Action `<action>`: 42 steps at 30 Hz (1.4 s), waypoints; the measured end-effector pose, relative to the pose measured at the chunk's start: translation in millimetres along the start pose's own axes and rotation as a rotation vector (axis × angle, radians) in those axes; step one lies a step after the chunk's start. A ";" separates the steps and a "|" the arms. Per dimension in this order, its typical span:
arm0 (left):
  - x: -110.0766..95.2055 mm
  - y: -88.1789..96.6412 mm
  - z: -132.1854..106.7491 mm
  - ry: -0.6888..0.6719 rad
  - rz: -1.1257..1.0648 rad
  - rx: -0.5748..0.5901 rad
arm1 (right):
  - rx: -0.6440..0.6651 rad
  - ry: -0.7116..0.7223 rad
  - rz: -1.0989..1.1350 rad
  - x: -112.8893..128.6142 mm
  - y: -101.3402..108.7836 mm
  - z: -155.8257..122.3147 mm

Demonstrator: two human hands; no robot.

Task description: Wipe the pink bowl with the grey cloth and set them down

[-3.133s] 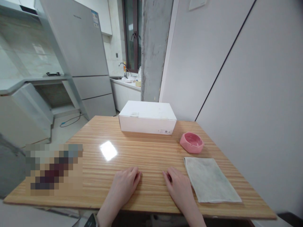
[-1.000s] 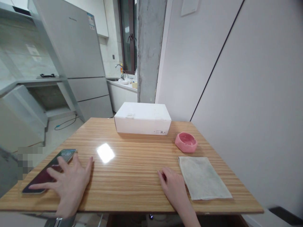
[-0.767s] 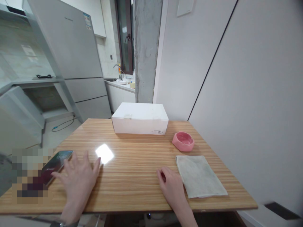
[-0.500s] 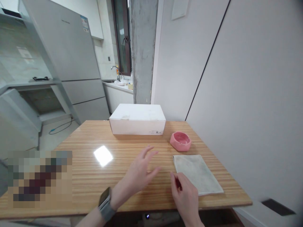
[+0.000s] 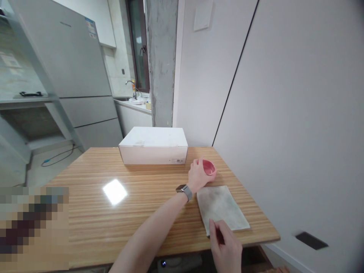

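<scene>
My left hand point(image 5: 197, 175), with a watch on its wrist, reaches across the wooden table point(image 5: 127, 216) to a pink ashtray point(image 5: 209, 167). Its fingers curl round the ashtray's left side, which they hide. A grey-green cloth point(image 5: 223, 206) lies flat just in front of the ashtray. At the table's near edge my right hand point(image 5: 226, 246) has its thumb and fingers pinched together at the cloth's near left corner.
A closed white box point(image 5: 153, 150) stands at the far side of the table. A blurred-out patch point(image 5: 31, 225) covers the near left corner. A wall runs close along the right; a fridge point(image 5: 76, 76) and a concrete pillar point(image 5: 160, 64) stand behind.
My left hand left the phone at the left, crossed the table and closed on the pink ashtray. My right hand drew back to the cloth's near corner. The view swung right.
</scene>
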State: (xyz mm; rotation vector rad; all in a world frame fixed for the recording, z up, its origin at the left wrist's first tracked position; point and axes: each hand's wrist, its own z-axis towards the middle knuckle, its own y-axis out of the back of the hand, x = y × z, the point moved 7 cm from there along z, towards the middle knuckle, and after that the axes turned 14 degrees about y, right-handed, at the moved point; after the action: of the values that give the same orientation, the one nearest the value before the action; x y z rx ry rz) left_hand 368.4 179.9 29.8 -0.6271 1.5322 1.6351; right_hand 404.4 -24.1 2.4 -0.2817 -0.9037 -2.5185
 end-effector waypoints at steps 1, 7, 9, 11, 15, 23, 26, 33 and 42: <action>0.8 4.0 -0.8 0.003 -0.002 -0.007 | -0.004 -0.005 -0.003 -1.2 1.1 -0.8; 22.8 75.8 -11.7 -0.033 -0.085 -0.132 | -0.026 0.025 -0.010 -7.8 5.9 -4.1; 39.6 115.5 -21.4 -0.023 -0.065 -0.193 | -0.011 0.066 -0.043 -10.9 6.4 -4.4; 61.2 158.4 -33.6 0.016 -0.015 -0.252 | 0.021 0.126 -0.119 -12.9 5.5 -5.0; 117.8 239.7 -56.4 0.186 0.137 -0.395 | 0.118 0.210 -0.263 -16.4 -1.8 -9.6; 191.7 316.1 -66.8 0.328 0.328 -0.551 | 0.225 0.278 -0.268 -35.1 -11.3 -16.5; 199.5 319.0 -66.0 0.355 0.296 -0.540 | 0.246 0.303 -0.254 -42.8 -13.0 -15.0; 216.6 317.7 -59.0 0.340 0.269 -0.521 | 0.221 0.326 -0.281 -43.4 -11.8 -8.2; 159.2 263.5 -103.4 0.188 0.062 -0.340 | 0.028 0.249 -0.170 13.5 -20.6 21.7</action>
State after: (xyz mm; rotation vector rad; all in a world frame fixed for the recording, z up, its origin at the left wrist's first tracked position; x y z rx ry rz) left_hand 48.6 124.6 41.4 -0.9465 1.4236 1.9504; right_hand 383.6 -0.7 12.1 0.1212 -0.8944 -2.6168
